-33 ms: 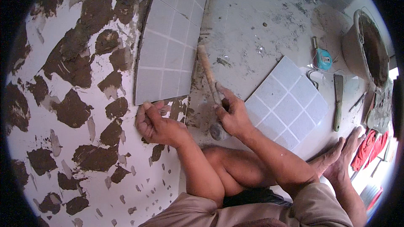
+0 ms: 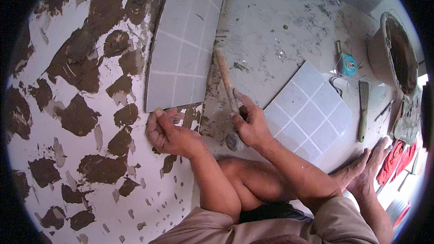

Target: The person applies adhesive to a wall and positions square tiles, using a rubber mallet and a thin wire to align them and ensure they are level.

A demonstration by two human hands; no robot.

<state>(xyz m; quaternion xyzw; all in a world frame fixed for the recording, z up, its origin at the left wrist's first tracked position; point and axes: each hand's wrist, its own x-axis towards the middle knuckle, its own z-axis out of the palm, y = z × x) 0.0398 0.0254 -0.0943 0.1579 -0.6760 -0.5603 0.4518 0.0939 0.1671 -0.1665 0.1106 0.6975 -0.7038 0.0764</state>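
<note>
My right hand (image 2: pixel 253 124) is closed round a mallet (image 2: pixel 224 73) near its dark head, with the pale wooden handle pointing up and away. My left hand (image 2: pixel 169 133) is curled, thumb pressed to the fingers, at the lower edge of a grey wall tile (image 2: pixel 174 68) marked with pale lines. Whatever lies between those fingers is hidden. Patches of brown mortar (image 2: pixel 77 114) dot the white wall to the left of and below this tile. A loose light-blue tile (image 2: pixel 309 108) with the same lined pattern lies on the floor to the right of my right hand.
At the right are a teal tape measure (image 2: pixel 347 64), a bucket (image 2: pixel 379 56) with dark mortar inside, a green-handled scraper (image 2: pixel 363 110), a mortar-smeared trowel (image 2: pixel 408 119) and red gloves (image 2: pixel 389 165). My bare feet (image 2: pixel 366 167) rest nearby. Debris is scattered over the dusty floor (image 2: pixel 266 22).
</note>
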